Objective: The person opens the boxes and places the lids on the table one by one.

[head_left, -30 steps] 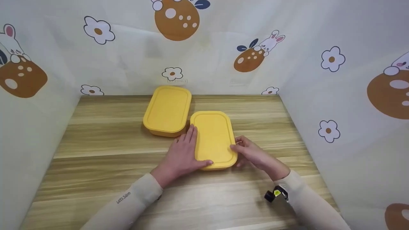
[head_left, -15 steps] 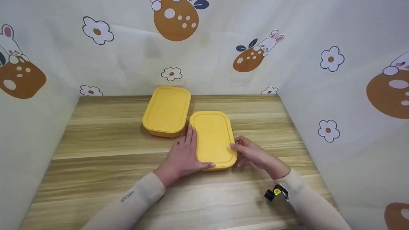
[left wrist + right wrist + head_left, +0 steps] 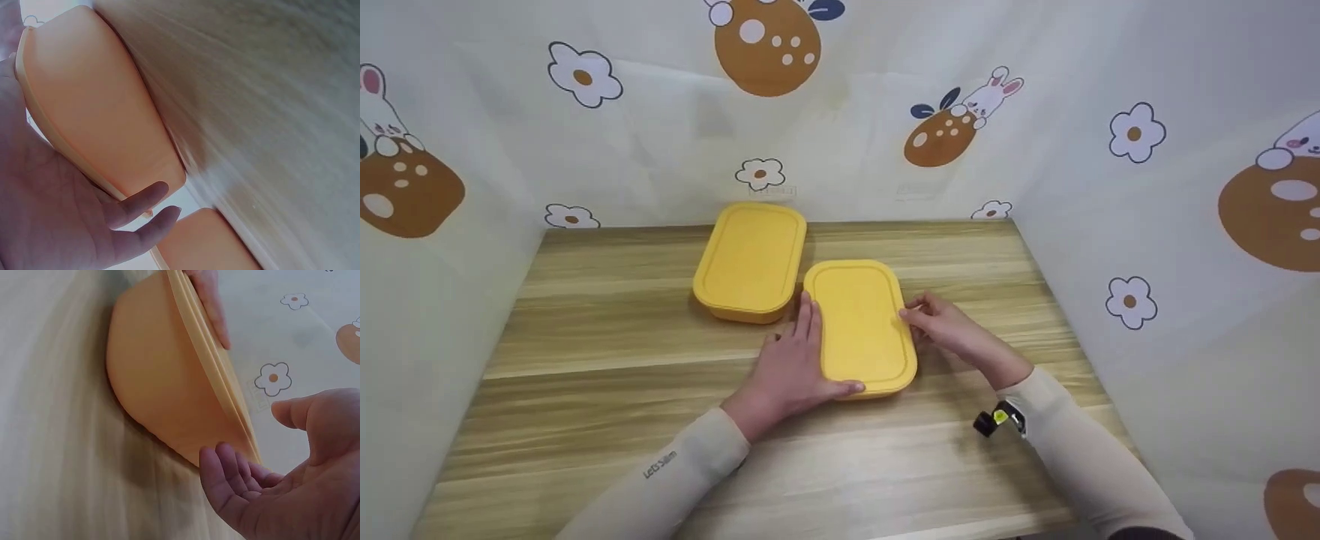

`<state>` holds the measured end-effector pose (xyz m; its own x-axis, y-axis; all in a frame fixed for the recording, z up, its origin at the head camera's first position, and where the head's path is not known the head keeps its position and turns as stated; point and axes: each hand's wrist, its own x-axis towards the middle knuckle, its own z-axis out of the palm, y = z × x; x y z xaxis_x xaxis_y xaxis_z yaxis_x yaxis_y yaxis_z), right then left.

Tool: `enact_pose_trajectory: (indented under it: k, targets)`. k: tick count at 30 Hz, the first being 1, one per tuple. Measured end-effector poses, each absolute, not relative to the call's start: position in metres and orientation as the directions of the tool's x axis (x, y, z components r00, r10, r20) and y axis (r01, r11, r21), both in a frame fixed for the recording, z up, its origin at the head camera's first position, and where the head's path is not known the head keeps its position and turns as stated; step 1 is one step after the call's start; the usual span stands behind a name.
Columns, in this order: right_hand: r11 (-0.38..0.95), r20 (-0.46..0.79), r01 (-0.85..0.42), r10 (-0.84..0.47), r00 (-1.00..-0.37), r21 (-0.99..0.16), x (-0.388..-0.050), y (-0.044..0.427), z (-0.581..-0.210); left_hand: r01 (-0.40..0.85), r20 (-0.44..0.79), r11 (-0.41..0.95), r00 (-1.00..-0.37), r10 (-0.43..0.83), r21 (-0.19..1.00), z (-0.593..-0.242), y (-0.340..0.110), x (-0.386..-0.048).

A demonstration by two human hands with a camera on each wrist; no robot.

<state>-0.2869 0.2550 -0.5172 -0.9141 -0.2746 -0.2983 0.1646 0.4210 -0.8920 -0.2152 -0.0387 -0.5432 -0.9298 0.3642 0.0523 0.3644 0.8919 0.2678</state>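
Note:
A yellow lidded food container sits on the wooden table. My left hand rests on its left side, fingers extended along the lid's edge and thumb across the near end. In the left wrist view, the left hand lies against the rim, with two fingers sticking out past it. At the right edge is my right hand, its thumb tip over the lid's border. The right wrist view has the right hand's fingers loosely bent beside the rim, and its thumb apart from the lid.
A second yellow lidded container stands behind and left of the first, near the back wall. Patterned sheets enclose the back and both sides of the table. A small black device is strapped on the right wrist.
My right hand has slid away from me along the container's right edge. The left thumb has shifted slightly right along the near end. Both containers stay in place, with lids on.

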Motion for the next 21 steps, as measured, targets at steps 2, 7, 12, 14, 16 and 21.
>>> enact_pose_trajectory:
  k: [2,7,12,14,16,21]
  targets:
    - [0.460,-0.261,0.124,-0.246,-0.934,-0.879,-0.297,0.253,-0.516,0.364,0.047,0.891,-0.929,0.366,0.270,-0.543,-0.038,-0.215]
    - [0.521,-0.190,0.055,-0.208,-0.960,-0.852,-0.323,0.246,-0.515,0.365,0.036,0.889,-0.928,0.370,0.275,-0.544,-0.038,-0.216]
    - [0.582,-0.121,-0.009,-0.185,-0.975,-0.813,-0.344,0.241,-0.517,0.364,0.026,0.888,-0.928,0.372,0.282,-0.545,-0.038,-0.217]
    - [0.599,-0.085,-0.043,-0.184,-0.979,-0.800,-0.352,0.241,-0.518,0.362,0.018,0.888,-0.928,0.373,0.283,-0.544,-0.038,-0.217]
    - [0.608,-0.046,-0.081,-0.191,-0.980,-0.790,-0.359,0.240,-0.520,0.362,0.018,0.885,-0.928,0.373,0.292,-0.543,-0.038,-0.217]
    - [0.625,0.030,-0.174,-0.235,-0.972,-0.761,-0.372,0.231,-0.524,0.359,0.021,0.886,-0.929,0.370,0.292,-0.542,-0.038,-0.215]
